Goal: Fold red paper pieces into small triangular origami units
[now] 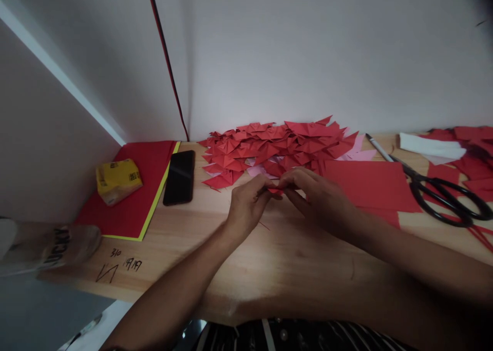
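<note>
Between my two hands is a small piece of red paper (pixel 275 191), mostly hidden by the fingers. My left hand (pixel 250 199) pinches it from the left. From the other side my right hand (pixel 318 197) grips it with thumb and fingers. Just beyond the hands lies a heap of folded red paper pieces (pixel 277 143) with pointed tips, a few pink ones among them. Flat red paper sheets (pixel 365 184) lie right of my right hand.
Black-handled scissors (pixel 442 197) and a pen (pixel 379 147) lie at right, near a folded white paper (pixel 431 147) and red scraps (pixel 475 156). At left are a phone (pixel 179 177), red and yellow sheets (pixel 148 161), a yellow packet (pixel 119 180) and a clear bottle (pixel 82 243).
</note>
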Action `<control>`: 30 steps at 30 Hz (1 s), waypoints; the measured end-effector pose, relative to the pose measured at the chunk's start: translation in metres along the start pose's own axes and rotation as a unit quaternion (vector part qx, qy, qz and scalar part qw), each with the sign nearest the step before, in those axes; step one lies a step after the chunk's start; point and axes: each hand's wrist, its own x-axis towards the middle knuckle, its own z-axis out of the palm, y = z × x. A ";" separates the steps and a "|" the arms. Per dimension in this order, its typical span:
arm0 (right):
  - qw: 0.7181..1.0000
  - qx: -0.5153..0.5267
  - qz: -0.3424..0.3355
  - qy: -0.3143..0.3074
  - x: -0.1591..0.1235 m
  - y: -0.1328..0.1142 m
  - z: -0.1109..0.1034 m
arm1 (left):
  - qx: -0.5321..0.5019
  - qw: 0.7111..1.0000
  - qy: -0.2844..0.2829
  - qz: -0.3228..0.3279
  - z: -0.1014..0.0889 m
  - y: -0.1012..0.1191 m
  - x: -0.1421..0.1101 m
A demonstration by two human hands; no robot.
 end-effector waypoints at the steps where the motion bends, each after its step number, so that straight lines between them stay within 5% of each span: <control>1: 1.000 0.004 0.003 0.001 0.000 0.000 0.000 | 0.002 1.000 0.001 -0.004 0.000 0.000 0.000; 30: 0.999 0.011 0.038 -0.013 0.002 -0.003 0.001 | 0.071 0.997 0.001 0.027 -0.001 0.009 0.000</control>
